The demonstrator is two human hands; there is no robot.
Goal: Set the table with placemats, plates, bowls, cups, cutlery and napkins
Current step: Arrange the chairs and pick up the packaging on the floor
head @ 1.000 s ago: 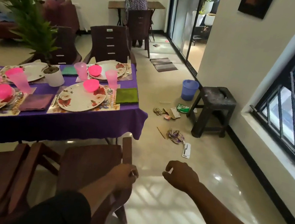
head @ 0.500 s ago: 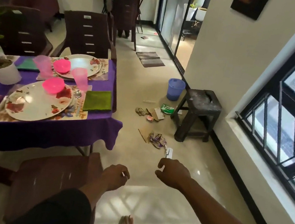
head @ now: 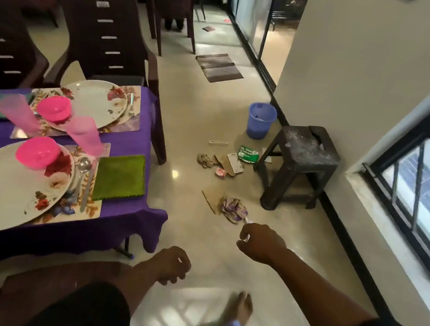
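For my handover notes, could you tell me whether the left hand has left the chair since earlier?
Yes: the left hand now hangs past the table corner, over bare floor.

On the purple-clothed surface [head: 117, 220], the near floral plate [head: 2, 191] lies on a placemat [head: 76, 207] with a pink bowl [head: 37, 151] on it, a spoon [head: 82, 168] beside it and a green napkin [head: 121, 176] to the right. Two pink cups [head: 85, 134] stand between it and the far plate [head: 95, 101], which carries another bowl.

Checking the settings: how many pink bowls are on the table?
2. One pink bowl sits on the near plate, the other on the far plate. More may lie beyond the left edge.
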